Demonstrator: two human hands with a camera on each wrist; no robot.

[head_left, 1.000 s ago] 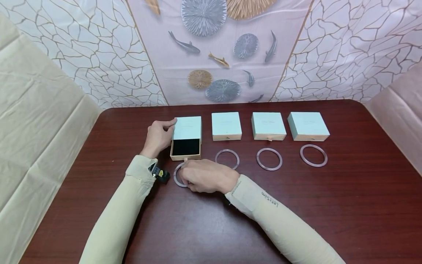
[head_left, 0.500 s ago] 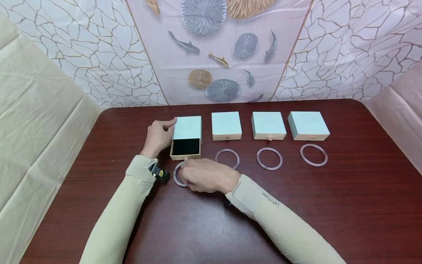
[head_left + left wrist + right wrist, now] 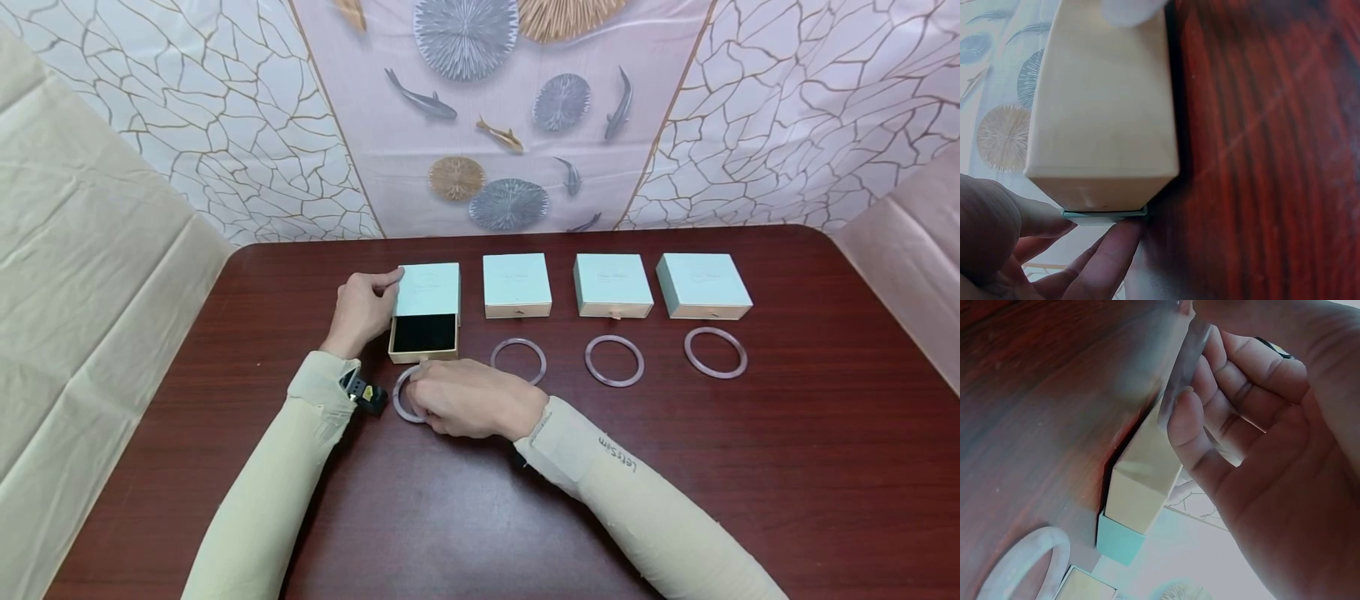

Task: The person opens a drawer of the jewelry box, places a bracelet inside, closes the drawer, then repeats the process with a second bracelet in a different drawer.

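Observation:
In the head view, my left hand (image 3: pixel 360 312) holds the pale mint box (image 3: pixel 427 289) at its left side. The cream drawer (image 3: pixel 423 356) is pulled out toward me, and its black lining (image 3: pixel 425 332) shows bare. Just in front, my right hand (image 3: pixel 476 400) pinches a pale lilac bangle (image 3: pixel 397 396), whose right part it hides. The right wrist view has thumb and fingertips on the bangle (image 3: pixel 1180 381), close by the drawer (image 3: pixel 1138 500). From the left wrist, finger and thumb straddle the mint sleeve (image 3: pixel 1104 219).
Three closed mint boxes (image 3: pixel 517 279), (image 3: pixel 613 279), (image 3: pixel 707 279) stand in a row to the right. Before each lies a bangle (image 3: pixel 543 365), (image 3: pixel 640 367), (image 3: pixel 742 360) on the dark red wooden table (image 3: pixel 825 467). A patterned cloth (image 3: pixel 255 125) hangs behind.
The bangle in my right hand has shifted very slightly toward the drawer front. Both hands otherwise stay in place.

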